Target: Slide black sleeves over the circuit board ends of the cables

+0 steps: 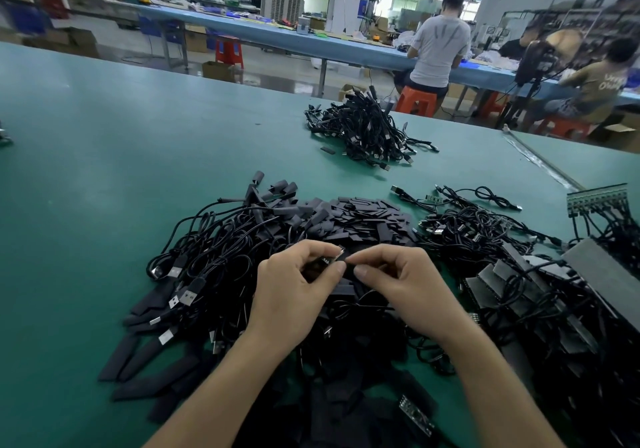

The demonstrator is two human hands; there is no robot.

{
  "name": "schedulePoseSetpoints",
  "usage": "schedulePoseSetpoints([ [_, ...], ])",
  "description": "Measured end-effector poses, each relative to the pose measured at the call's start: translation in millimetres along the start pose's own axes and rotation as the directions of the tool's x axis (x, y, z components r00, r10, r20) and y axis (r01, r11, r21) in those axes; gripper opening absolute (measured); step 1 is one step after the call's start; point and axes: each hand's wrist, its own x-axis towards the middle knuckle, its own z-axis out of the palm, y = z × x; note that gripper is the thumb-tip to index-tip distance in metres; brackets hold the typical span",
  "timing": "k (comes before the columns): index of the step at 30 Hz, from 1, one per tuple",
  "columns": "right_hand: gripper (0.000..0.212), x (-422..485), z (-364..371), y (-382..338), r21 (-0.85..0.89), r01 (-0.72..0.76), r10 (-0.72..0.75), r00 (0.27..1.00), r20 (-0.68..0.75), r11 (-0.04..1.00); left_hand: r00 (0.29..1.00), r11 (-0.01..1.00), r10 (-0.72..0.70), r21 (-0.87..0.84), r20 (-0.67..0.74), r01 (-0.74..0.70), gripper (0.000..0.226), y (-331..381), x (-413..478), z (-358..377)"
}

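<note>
Toward the table's near edge, over the sleeve heap, the left hand pinches a cable's board end level — seemingly so the right hand, pinching what looks like a black sleeve, can slide it on.

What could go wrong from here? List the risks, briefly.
1. The left hand pinches the circuit board while the right hand pinches what looks like a black sleeve. If the sleeve's mouth meets the board askew, it may snag on the components.
2. Both hands work right above the tangled cables. The board's own cable may catch there and tug the board out of the fingers.
</note>
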Motion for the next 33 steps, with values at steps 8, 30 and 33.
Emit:
schedulePoseSetpoints([
  [8, 0.025, -13.5, 16.1, 11.2, -0.383, 0.184, -0.258, 0.954, -0.152, 0.905, 1.0, 1.0, -0.013, -0.013, 0.01, 0.013, 0.014, 2.6, -2.0, 1.0],
  [30, 0.022, -25.8, -4.7, 16.4, -0.312, 0.036, -0.123, 0.957, -0.262, 0.949, 0.985, 1.0, 0.0, -0.001, 0.173, 0.0, 0.024, 3.8, -2.7, -2.7],
  [33, 0.022, -25.6, -3.6, 15.5, -0.321, 0.049, -0.134, 0.959, -0.249, 0.946, 0.983, 1.0, 0.004, 0.01, 0.183, -0.006, 0.024, 5.6, -2.7, -3.1],
])
